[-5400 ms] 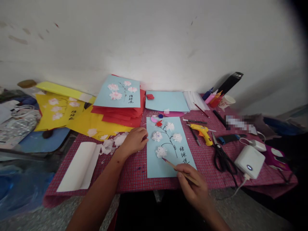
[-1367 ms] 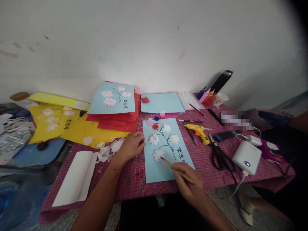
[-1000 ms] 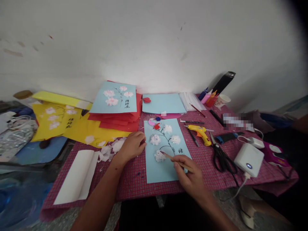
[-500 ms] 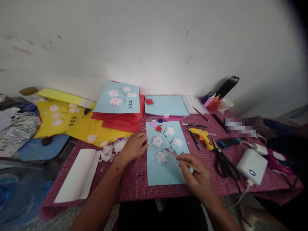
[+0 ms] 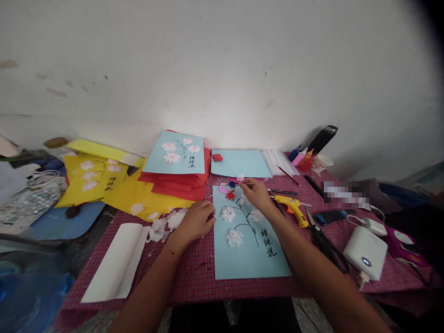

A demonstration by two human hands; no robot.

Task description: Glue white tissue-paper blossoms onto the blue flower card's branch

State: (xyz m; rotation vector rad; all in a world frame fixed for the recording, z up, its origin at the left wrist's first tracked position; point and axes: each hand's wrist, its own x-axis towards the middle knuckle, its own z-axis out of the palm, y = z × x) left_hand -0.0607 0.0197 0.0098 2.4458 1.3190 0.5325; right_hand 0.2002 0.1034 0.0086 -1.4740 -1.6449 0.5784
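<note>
Gripping a thin brush (image 5: 243, 184), the right hand (image 5: 255, 194) reaches to twelve o'clock of the blue card (image 5: 248, 240); the left hand (image 5: 196, 220), fingers curled, presses its nine o'clock edge.

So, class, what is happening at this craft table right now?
A person is working on a light blue card with white paper flowers and a drawn black branch. The left hand presses on the card's left edge. The right hand holds a thin brush, its tip reaching the small paint blobs at the card's top. A yellow glue gun lies alongside.
</note>
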